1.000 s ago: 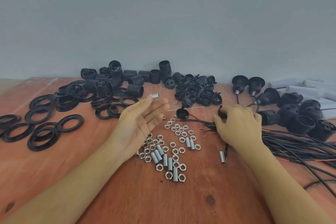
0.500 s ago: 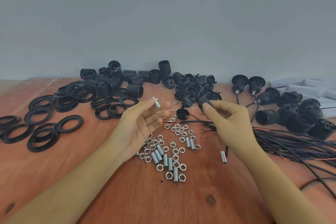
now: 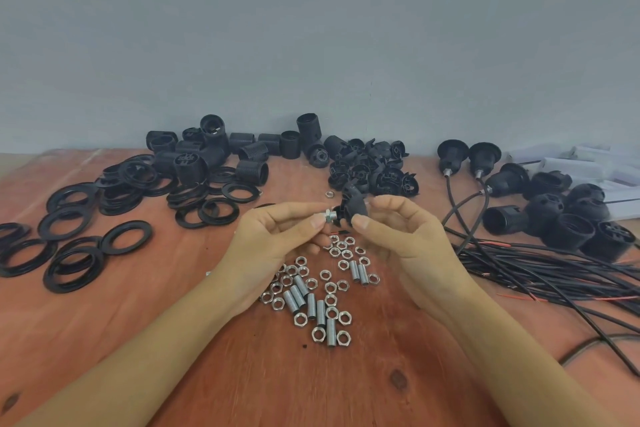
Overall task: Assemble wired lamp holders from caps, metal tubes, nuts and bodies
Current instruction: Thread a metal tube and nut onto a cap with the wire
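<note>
While my left hand [image 3: 273, 239] pinches the metal tube [image 3: 329, 216], my right hand [image 3: 398, 232] grips the black cap [image 3: 354, 207], palms facing inward.

A reddish wooden table [image 3: 207, 374] spreads beneath the fingers [image 3: 298, 210], with a dark knot [image 3: 398, 378] in its grain nearer the viewer than they are. Well to the left of the fingers lie flat black rings [image 3: 121, 194] (some stacked, some single). Far to their right, white boxes [image 3: 568, 166] sit by the plain grey wall [image 3: 311, 28], which rises behind the fingers.
</note>
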